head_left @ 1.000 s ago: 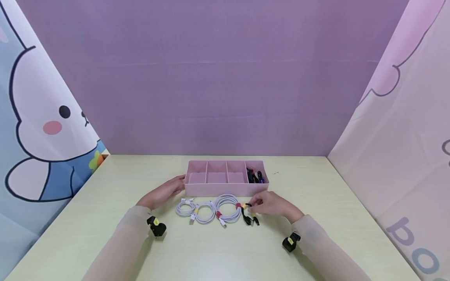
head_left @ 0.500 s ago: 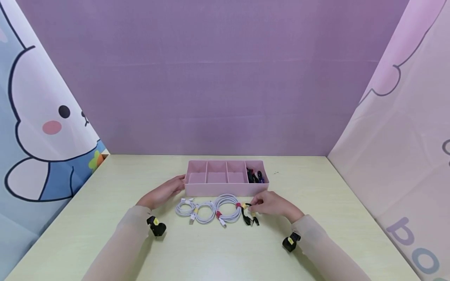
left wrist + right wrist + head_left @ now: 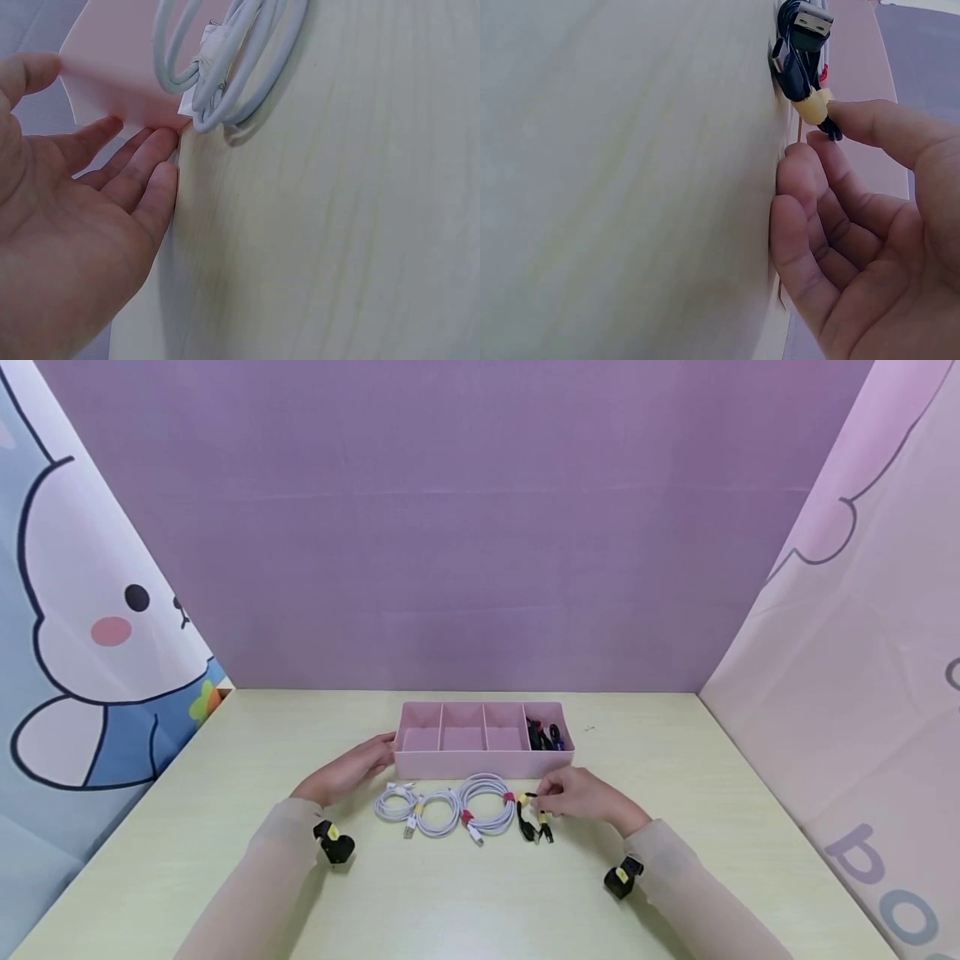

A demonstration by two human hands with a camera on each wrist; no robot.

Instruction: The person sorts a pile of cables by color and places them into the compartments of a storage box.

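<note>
In the head view, a pink four-compartment box (image 3: 483, 766) stands on the table, and black cables (image 3: 543, 739) fill its rightmost section. My left hand (image 3: 352, 770) rests its fingertips against the box's left end, the fingers loosely extended. At the front right corner, my right hand (image 3: 583, 793) pinches a coiled black USB cable (image 3: 802, 64) between thumb and index finger, close by its yellow tie (image 3: 811, 107). The cable's plugs point away from the thumb in the right wrist view. The other right fingers are bent close to the tabletop.
A row of coiled white cables lies in front of the box: a small coil (image 3: 393, 820), a middle one (image 3: 437, 835) with a yellow tie, and a larger one (image 3: 491, 832) with red ties. A purple panel (image 3: 465, 543) stands behind the pale wooden table (image 3: 480, 910).
Almost nothing differs. The right hand has shifted very slightly around the black cable; the left hand, the box and the white coils keep their places.
</note>
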